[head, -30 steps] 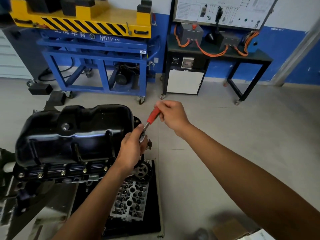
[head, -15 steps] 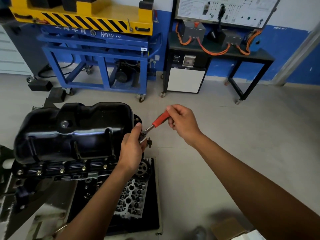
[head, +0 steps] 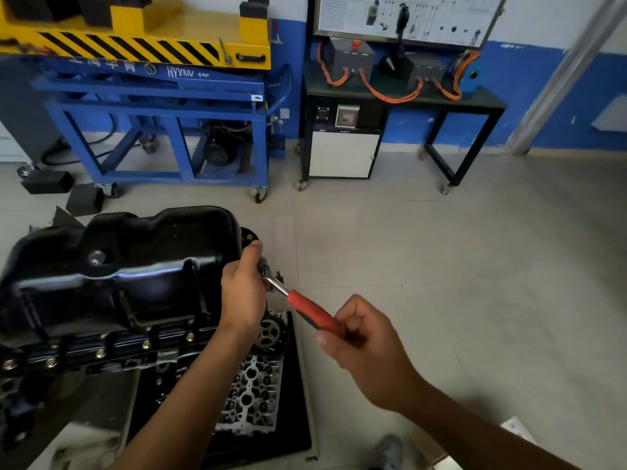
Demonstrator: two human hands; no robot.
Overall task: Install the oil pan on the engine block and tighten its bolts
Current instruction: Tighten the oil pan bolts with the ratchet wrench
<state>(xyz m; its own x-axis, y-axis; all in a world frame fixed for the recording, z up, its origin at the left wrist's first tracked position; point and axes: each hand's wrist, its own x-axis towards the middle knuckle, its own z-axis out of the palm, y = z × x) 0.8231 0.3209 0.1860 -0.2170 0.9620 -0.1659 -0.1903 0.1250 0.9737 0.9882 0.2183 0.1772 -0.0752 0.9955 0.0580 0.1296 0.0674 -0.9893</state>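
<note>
Count: oil pan (head: 135,266) ×1; ratchet (head: 310,310) ×1; flange bolts (head: 100,352) ×5 (near edge only); cylinder head (head: 251,395) ×1; blue cart (head: 152,106) ×1; black tabletop (head: 475,100) ×1.

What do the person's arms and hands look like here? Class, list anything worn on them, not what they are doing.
The left hand and right hand are bare: no gloves. The left forearm and right forearm are bare too, with no sleeve in view up to the frame edge. No watch, bracelet or ring shows, though the right hand is slightly blurred.
</note>
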